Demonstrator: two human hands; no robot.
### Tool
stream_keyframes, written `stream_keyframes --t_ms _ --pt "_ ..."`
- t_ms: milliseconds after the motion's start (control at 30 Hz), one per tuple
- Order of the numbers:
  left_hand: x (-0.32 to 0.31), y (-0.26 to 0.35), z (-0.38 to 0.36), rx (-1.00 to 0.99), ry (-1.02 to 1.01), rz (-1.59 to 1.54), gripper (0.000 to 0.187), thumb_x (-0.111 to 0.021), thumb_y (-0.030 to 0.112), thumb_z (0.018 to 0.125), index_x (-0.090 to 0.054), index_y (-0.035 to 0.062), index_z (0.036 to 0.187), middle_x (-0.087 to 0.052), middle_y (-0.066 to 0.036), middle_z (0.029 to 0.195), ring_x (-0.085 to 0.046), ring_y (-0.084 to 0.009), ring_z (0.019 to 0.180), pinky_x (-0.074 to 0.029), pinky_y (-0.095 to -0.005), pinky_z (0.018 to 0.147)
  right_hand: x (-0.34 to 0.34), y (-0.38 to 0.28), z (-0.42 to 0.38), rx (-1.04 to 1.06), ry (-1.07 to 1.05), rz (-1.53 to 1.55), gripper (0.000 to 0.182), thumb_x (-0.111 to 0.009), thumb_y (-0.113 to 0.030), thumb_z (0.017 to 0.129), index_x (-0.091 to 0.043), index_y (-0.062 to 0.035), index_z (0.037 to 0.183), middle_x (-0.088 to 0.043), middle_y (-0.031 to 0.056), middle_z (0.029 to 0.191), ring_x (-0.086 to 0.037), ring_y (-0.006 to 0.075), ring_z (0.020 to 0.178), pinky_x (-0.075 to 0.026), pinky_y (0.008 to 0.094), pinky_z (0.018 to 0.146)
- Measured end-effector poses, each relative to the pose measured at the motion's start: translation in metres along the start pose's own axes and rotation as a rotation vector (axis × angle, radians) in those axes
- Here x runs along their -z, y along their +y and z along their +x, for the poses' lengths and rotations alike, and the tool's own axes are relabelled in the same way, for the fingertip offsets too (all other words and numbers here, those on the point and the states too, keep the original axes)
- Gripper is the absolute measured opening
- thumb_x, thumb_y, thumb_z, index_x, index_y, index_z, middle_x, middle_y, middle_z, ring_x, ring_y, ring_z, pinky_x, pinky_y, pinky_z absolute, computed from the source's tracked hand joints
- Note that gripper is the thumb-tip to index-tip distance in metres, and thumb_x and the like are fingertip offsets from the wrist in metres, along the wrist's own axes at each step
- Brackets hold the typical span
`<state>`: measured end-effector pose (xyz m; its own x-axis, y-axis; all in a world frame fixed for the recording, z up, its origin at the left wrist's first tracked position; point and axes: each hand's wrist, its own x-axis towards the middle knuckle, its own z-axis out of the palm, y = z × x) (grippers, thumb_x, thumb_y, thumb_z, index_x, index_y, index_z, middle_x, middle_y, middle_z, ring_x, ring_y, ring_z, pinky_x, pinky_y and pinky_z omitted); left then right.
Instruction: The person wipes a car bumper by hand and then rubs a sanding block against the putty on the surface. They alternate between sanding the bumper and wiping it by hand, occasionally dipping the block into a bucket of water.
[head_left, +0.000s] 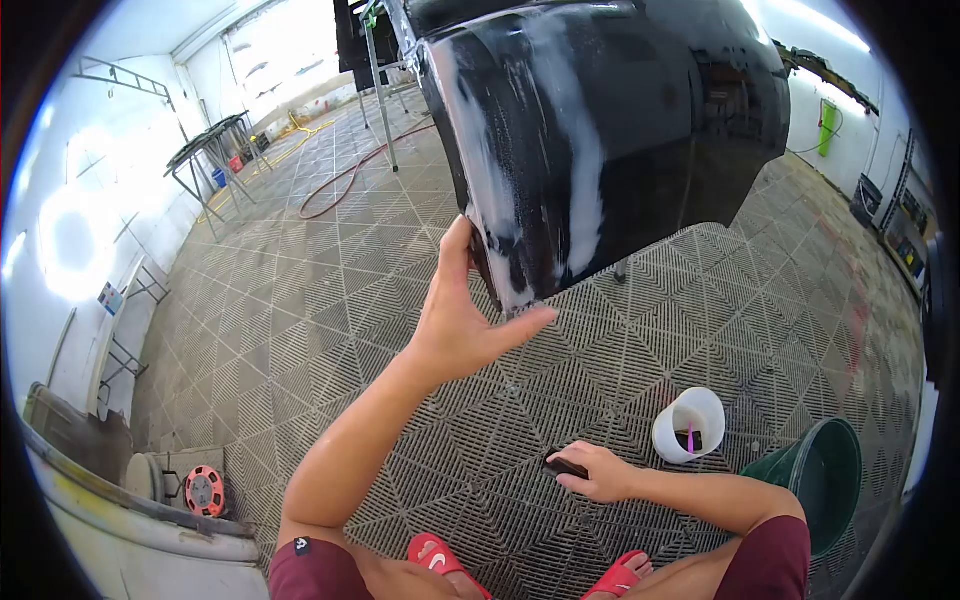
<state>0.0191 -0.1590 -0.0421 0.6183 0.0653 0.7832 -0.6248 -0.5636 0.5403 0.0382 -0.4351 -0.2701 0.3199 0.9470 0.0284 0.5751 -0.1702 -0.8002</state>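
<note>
A glossy black car panel hangs in front of me, with whitish wet streaks down its left part. My left hand is at the panel's lower left corner, thumb stretched out below the bottom edge and fingers up along the left edge, partly hidden behind it. Low over the floor, below the panel and apart from it, my right hand is closed on a small dark block.
On the floor at the right stand a white bucket with a pink-handled item inside and a green bin. A red reel lies lower left. Farther back are a red hose and a stand.
</note>
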Motion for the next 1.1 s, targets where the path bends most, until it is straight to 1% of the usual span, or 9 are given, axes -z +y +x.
stream_keyframes --t_ms 167,300,567,767,833,900,933,1000,1100 --pt "0.005 0.007 0.009 -0.047 0.020 0.088 0.115 -0.096 0.034 0.072 -0.027 -0.0037 0.156 -0.050 -0.017 0.137 -0.054 -0.0243 0.121 -0.045 -0.0407 0.103 -0.006 0.003 0.004 -0.189 0.062 0.214 0.040 -0.069 -0.027 0.096 -0.065 -0.0028 0.129 -0.069 0.0138 0.099 -0.068 0.0285 0.093 -0.054 0.0393 0.086" --pt "0.016 0.011 0.039 -0.060 0.150 0.038 0.116 -0.096 0.037 0.072 -0.027 -0.0024 0.157 -0.052 -0.015 0.132 -0.055 -0.0224 0.116 -0.046 -0.0390 0.099 -0.011 0.001 0.010 -0.360 0.033 0.451 0.035 -0.067 -0.028 0.099 -0.065 -0.0041 0.124 -0.068 0.0066 0.089 -0.067 0.0142 0.074 -0.055 0.0337 0.069" --pt "-0.008 0.032 0.053 0.042 0.326 -0.063 0.121 -0.097 0.039 0.070 -0.025 -0.0043 0.156 -0.054 -0.016 0.133 -0.056 -0.0242 0.121 -0.045 -0.0392 0.101 -0.010 -0.021 0.017 -0.429 -0.030 0.460 0.040 -0.062 -0.037 0.102 -0.059 -0.0050 0.126 -0.067 0.0059 0.084 -0.065 0.0133 0.059 -0.057 0.0300 0.055" --pt "-0.014 0.031 0.009 -0.016 0.258 0.495 0.146 -0.100 0.050 0.059 -0.010 -0.0040 0.161 -0.029 -0.024 0.149 -0.036 -0.0349 0.136 -0.037 -0.0487 0.112 -0.013 -0.017 0.019 -0.402 -0.096 0.460 0.048 -0.066 -0.045 0.100 -0.060 -0.0050 0.126 -0.068 0.0068 0.083 -0.069 0.0151 0.061 -0.058 0.0301 0.056" --pt "-0.004 0.057 0.024 -0.105 0.250 0.616 0.139 -0.099 0.045 0.066 -0.010 0.0006 0.163 -0.015 -0.026 0.160 -0.022 -0.0394 0.151 -0.029 -0.0519 0.119 -0.016 -0.016 0.021 -0.350 -0.121 0.444 0.049 -0.067 -0.047 0.099 -0.063 -0.0037 0.122 -0.069 0.0080 0.086 -0.072 0.0158 0.064 -0.058 0.0314 0.058" --pt "0.009 0.078 0.056 -0.529 0.277 0.943 0.116 -0.089 0.049 0.079 -0.023 0.0035 0.163 -0.021 -0.022 0.164 -0.022 -0.0427 0.152 -0.019 -0.0589 0.123 -0.016 -0.018 0.022 -0.357 -0.137 0.448 0.049 -0.068 -0.047 0.099 -0.064 -0.0029 0.120 -0.071 0.0090 0.089 -0.073 0.0164 0.066 -0.059 0.0325 0.063" --pt "0.011 0.093 0.069 -0.529 0.278 0.948 0.116 -0.089 0.049 0.079 -0.023 0.0035 0.163 -0.021 -0.022 0.164 -0.022 -0.0427 0.152 -0.019 -0.0589 0.123 -0.020 -0.015 0.022 -0.352 -0.158 0.450 0.049 -0.067 -0.047 0.099 -0.064 -0.0028 0.121 -0.072 0.0092 0.089 -0.073 0.0168 0.066 -0.059 0.0328 0.064" --pt "0.012 0.114 0.089 -0.425 0.121 1.480 0.084 -0.068 0.052 0.096 -0.037 0.0068 0.160 -0.025 -0.012 0.170 -0.016 -0.0396 0.158 -0.005 -0.0667 0.123 -0.024 -0.019 0.022 -0.323 -0.167 0.440 0.046 -0.067 -0.044 0.100 -0.064 -0.0026 0.120 -0.073 0.0101 0.089 -0.074 0.0172 0.069 -0.060 0.0335 0.068" --pt "0.003 0.112 0.104 -0.460 0.017 1.627 0.068 -0.052 0.050 0.104 -0.044 0.0097 0.157 -0.031 -0.003 0.170 -0.012 -0.0323 0.161 0.003 -0.0706 0.121 -0.022 -0.025 0.024 -0.339 -0.204 0.375 0.044 -0.067 -0.042 0.100 -0.064 -0.0024 0.120 -0.073 0.0104 0.090 -0.074 0.0174 0.071 -0.060 0.0342 0.069"
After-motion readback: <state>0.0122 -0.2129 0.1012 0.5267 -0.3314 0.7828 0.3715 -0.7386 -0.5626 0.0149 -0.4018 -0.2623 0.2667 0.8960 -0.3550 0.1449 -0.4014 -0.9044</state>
